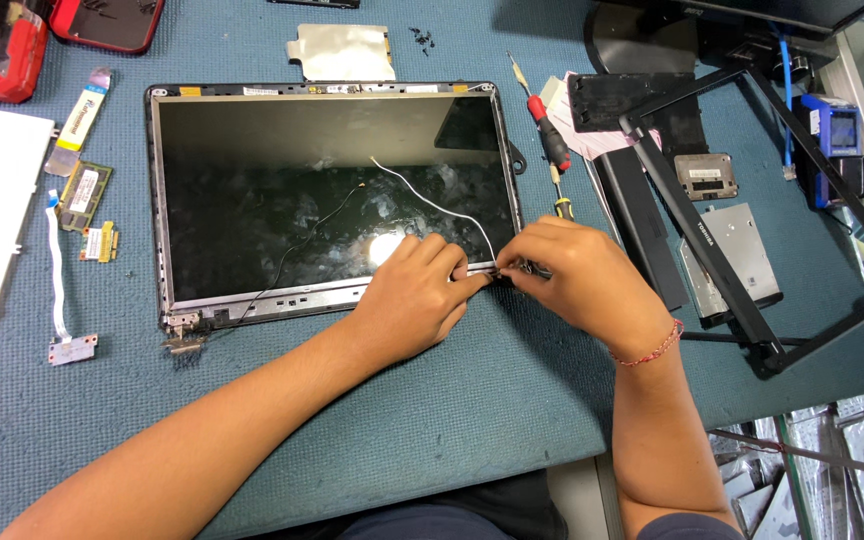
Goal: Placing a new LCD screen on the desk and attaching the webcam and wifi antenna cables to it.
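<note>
Both hands at the screen (252, 200) corner, left hand (414, 295) pinching the frame edge, right hand (577, 275) nipping the hinge (530, 266), screwdriver (549, 135) just beyond

A laptop screen (332, 190), dark, glossy and grey-framed, lies flat mid-desk. Far right, the black foot of a monitor (642, 35). At the left, a green memory card (85, 192) bears a white label.

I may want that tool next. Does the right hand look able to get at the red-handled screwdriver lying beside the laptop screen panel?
Probably yes. The red-handled screwdriver lies on the blue mat just beyond the right hand, with nothing between them. That hand would first have to leave the laptop screen panel corner it pinches.
</note>
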